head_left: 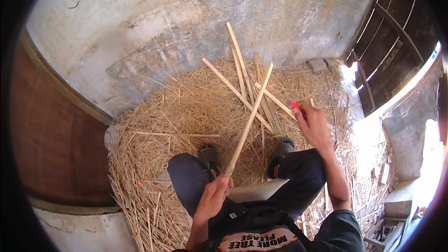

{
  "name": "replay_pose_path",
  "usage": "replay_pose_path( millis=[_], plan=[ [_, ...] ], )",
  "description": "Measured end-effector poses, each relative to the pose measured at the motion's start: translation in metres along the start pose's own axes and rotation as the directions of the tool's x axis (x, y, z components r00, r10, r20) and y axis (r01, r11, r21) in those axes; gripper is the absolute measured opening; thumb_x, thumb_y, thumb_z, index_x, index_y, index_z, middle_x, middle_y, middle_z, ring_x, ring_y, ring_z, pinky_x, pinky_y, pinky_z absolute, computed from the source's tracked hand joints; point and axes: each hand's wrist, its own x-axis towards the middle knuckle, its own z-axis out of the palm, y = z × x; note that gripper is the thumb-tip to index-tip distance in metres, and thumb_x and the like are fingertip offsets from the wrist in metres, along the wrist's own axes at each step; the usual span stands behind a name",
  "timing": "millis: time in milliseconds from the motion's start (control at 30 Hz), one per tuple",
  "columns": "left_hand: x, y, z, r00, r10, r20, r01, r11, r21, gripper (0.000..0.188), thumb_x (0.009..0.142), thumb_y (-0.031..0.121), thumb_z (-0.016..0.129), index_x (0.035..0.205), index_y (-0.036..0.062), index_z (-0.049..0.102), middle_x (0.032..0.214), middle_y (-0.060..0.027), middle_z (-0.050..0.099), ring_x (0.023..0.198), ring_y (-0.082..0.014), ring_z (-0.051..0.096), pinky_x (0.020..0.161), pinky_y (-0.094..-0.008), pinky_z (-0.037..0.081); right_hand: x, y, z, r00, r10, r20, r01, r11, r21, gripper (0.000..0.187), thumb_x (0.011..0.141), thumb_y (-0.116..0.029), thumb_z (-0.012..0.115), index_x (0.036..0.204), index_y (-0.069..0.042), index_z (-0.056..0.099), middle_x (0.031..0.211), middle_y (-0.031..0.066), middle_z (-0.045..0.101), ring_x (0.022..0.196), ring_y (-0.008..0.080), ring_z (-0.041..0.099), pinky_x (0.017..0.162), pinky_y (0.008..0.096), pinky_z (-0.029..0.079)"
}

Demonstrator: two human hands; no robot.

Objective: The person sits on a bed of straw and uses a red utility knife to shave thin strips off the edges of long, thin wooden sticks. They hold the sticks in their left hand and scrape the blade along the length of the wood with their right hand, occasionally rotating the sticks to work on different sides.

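Near my lap, my left hand (214,197) is closed round the lower end of a pale wooden stick (249,123). The stick slants up and away to the right, over other sticks. To the right, above my right knee, my right hand (311,123) is closed on a small red-handled tool (295,106). A short dark tip shows at its far side; too little is visible to name the kind. The tool and the held stick are apart. Several loose sticks (225,83) lie crossed beyond my feet, some leaning toward the wall.
Straw and wood shavings (186,107) cover the floor around my boots (282,150). A stained wall (186,23) rises ahead. At the left is a brown wooden panel (60,135), and at the right a dark slatted wooden door (387,32). A brick (317,65) lies by the wall.
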Motion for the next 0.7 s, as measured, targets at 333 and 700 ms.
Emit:
replay_pose_path(
  millis=[333,700],
  plan=[
    [0.020,0.039,0.025,0.974,0.226,-0.014,-0.217,0.949,0.230,0.038,0.120,0.035,0.047,0.108,0.0021,0.062,0.073,-0.0086,0.055,0.065,-0.0227,0.055,0.063,-0.0383,0.042,-0.066,-0.072,0.038,0.836,-0.548,-0.038,0.547,0.826,0.135,0.029,0.096,-0.024,0.083,0.119,-0.008,0.074,0.089,0.0053,0.068,0.064,0.0248,0.072,0.055,0.0384,0.057],
    [0.014,0.051,0.040,0.950,0.289,-0.121,-0.214,0.880,0.423,0.033,0.119,0.030,0.046,0.106,0.0020,0.055,0.069,-0.0228,0.058,0.069,-0.0501,0.064,0.064,-0.0570,0.045,-0.060,-0.072,0.040,0.815,-0.577,-0.052,0.579,0.814,0.055,0.028,0.094,-0.028,0.085,0.114,-0.010,0.077,0.084,0.0026,0.065,0.059,0.0228,0.070,0.052,0.0366,0.055]
  ],
)
